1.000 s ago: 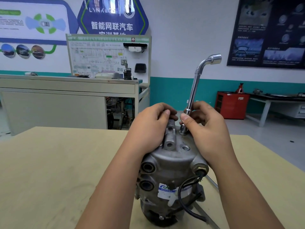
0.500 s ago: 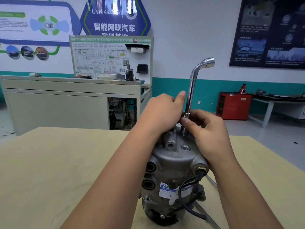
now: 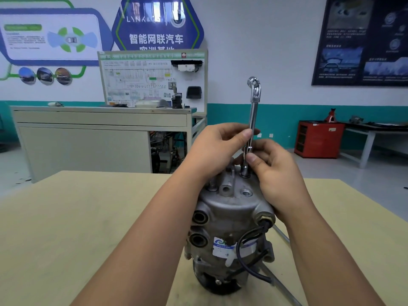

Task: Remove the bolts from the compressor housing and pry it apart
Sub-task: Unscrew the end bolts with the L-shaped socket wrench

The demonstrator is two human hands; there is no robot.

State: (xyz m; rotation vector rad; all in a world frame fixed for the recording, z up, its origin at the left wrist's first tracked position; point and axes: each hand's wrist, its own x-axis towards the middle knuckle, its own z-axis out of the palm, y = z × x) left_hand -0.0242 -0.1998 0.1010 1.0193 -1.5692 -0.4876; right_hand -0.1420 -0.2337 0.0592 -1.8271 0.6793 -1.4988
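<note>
A grey metal compressor (image 3: 229, 217) stands upright on the wooden table (image 3: 66, 228), with a black cable (image 3: 245, 250) looping down its front. A chrome L-shaped socket wrench (image 3: 253, 107) stands vertically, its socket seated on a bolt at the housing's top right. My left hand (image 3: 218, 149) pinches the wrench shaft about mid-height between thumb and fingers. My right hand (image 3: 271, 173) pinches the shaft lower down, just above the socket. The bolt itself is hidden under the socket.
A thin metal rod (image 3: 284, 288) lies on the table behind and right of the compressor. Beyond the table stand a beige workbench (image 3: 88, 138) with a wiring display board, a red cabinet (image 3: 318, 140) and a grey bench at the right wall.
My left hand left the housing top and rose to pinch the wrench shaft. The wrench's bent handle end has swung round from pointing right to pointing toward me.
</note>
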